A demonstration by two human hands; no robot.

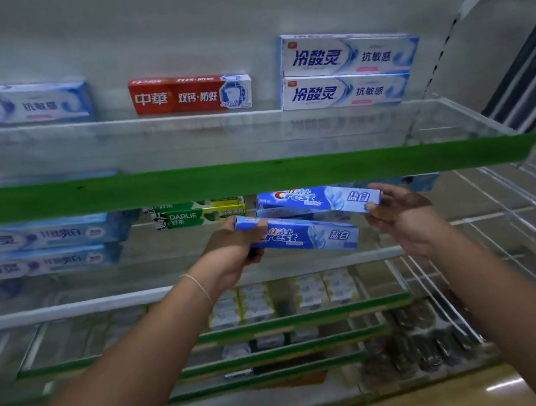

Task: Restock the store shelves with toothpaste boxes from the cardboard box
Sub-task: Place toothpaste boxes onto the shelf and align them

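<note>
Under the green shelf lip (224, 179), on the middle tier, your left hand (232, 250) is curled round the left end of a blue Crest box (303, 235), thumb over its top edge, the box tilted with its right end lower and hanging free above the shelf floor. Your right hand (402, 217) pinches the right end of a second Crest box (319, 198), which sits higher and further back, just behind the first; whether it already rests on other stock you cannot tell from here.

These cartons should be light and stiff along their length but easy to crush at the faces, and the glossy print may slip, so hold near the ends across the narrow sides, as you are doing, rather than squeezing the middle.

To the left, the green Darlie boxes (199, 215) stand close, so slide in straight and keep the left end from knocking them. To the right the shelf lies open up to the wire divider (508, 209). The clear front rail (317, 262) lies just below the tilted box: lift over it, and mind the green lip overhead. The cardboard box is not in view.
</note>
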